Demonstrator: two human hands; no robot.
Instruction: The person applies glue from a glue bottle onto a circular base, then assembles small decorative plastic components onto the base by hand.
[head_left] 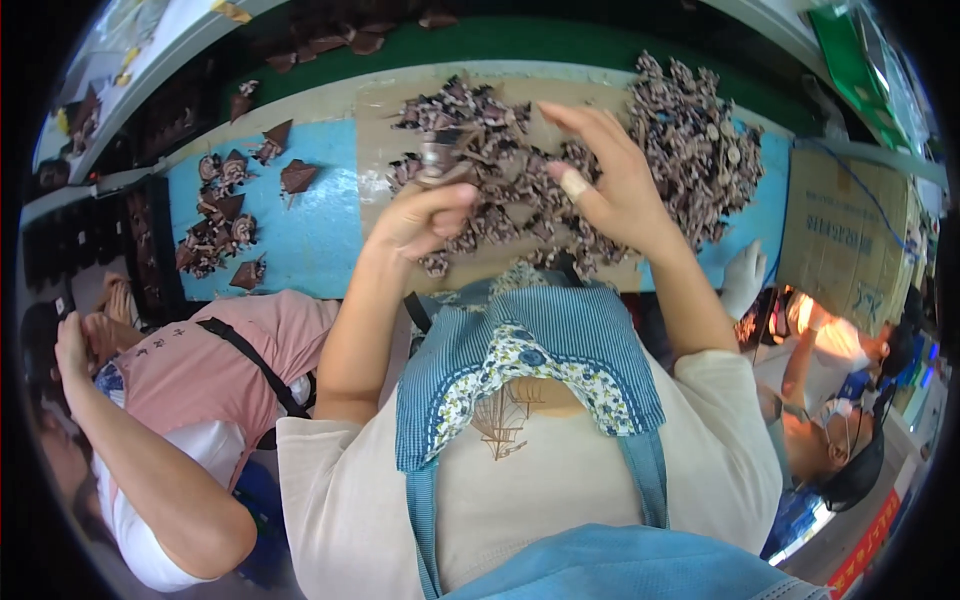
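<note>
My left hand [425, 215] is closed, with thumb and fingers pinched together over the near left side of a heap. From its grip a blurred brown piece [440, 158] with a shiny, pale part sticks up; its exact kind is unclear. My right hand [620, 185] hovers over the heap's right side, fingers apart and nothing in them. A light bandage [573, 185] wraps its thumb. Beneath both hands spreads the heap of small brown and greyish tangled pieces [515, 205], lying on a brown board [375, 120].
A larger pile of similar pieces [700, 140] lies to the right. On the blue tabletop [335, 250] at left sit brown wedge-shaped pieces [298, 177] in a loose group. A cardboard box [840, 225] stands far right. Close on my left is a person in pink [230, 350]; another gloved hand [743, 280] is at right.
</note>
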